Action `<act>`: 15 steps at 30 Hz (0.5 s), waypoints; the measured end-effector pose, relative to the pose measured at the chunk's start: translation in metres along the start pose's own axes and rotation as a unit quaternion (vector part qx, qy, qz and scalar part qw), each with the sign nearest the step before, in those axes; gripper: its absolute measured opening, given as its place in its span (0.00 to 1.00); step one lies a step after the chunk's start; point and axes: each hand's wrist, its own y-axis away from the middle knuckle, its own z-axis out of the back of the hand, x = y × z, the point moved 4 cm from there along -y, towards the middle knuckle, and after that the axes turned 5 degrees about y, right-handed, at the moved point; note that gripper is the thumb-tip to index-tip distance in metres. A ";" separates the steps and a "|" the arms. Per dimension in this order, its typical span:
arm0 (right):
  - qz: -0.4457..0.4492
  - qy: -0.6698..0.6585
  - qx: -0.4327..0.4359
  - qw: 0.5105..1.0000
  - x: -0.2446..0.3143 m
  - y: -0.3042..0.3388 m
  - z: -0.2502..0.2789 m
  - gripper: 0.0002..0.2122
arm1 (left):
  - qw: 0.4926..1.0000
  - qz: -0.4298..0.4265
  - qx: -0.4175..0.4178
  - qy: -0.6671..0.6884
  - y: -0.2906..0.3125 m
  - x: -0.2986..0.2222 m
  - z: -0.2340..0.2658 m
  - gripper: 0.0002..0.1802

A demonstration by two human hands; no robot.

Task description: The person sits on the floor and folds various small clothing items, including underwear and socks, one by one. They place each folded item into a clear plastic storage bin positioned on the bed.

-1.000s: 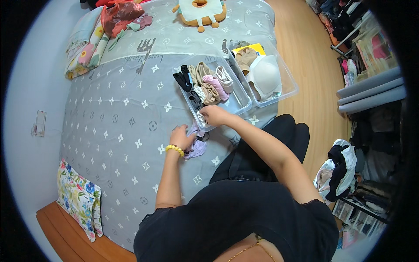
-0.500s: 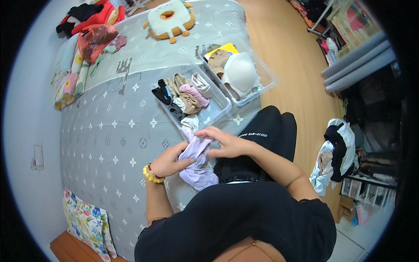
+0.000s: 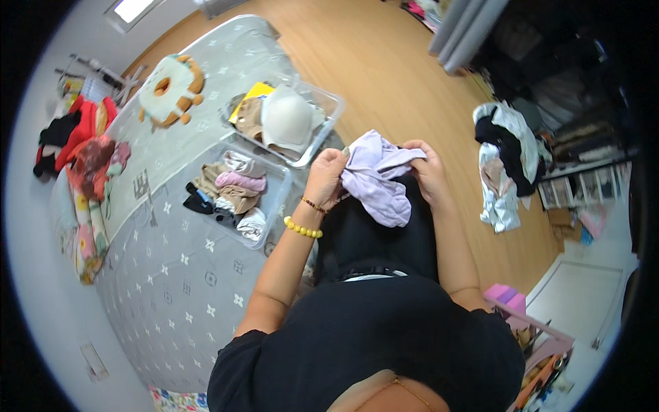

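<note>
Saw a bed [image 3: 161,302] dressed in a grey sheet [image 3: 141,278] patterned with pale flowers and emblems. Found directly on it a clear plastic box [image 3: 280,199] filled with rolled cloth and, just beside it toward the bed's right edge, a second clear box [image 3: 332,113]. Beyond them, spotted a plush cushion [image 3: 181,74] with a central hole. Along the wall side, noticed flowered bedding [image 3: 86,233] near a red plastic bag [image 3: 95,159]. Farther right, made out a wood-toned floor [image 3: 371,75] bearing a white-and-black cloth heap [image 3: 506,147].
</note>
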 end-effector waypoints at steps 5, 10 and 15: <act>0.089 0.370 -0.110 0.918 -0.082 -0.008 0.064 0.10 | 0.937 -0.052 -0.164 -0.305 -0.012 0.050 0.061 0.11; 0.153 0.496 -0.106 0.848 -0.066 0.008 0.043 0.09 | 0.728 -0.304 -0.043 -0.613 0.030 0.031 0.004 0.14; 0.085 0.309 -0.017 0.947 -0.060 -0.008 0.036 0.06 | 0.528 -0.276 0.165 -0.786 0.055 0.077 -0.056 0.36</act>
